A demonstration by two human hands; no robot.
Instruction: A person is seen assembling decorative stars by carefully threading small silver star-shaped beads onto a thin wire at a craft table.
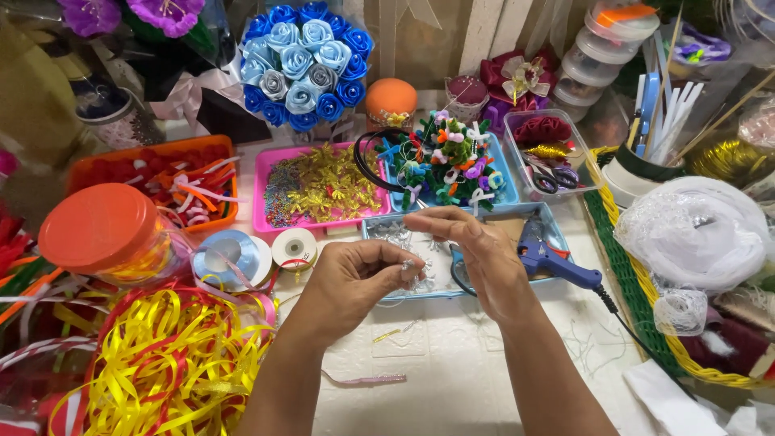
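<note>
Two hands meet above a pale blue plastic tray (379,228). Leftmost lies a heap of yellow and red ribbon (165,367). The left hand (355,278) pinches a small clear bead piece (408,266) between thumb and fingertips. The right hand (484,250) curls beside it, fingers bent downward; its hold cannot be told. Farther right rests a blue glue gun (553,260).
</note>
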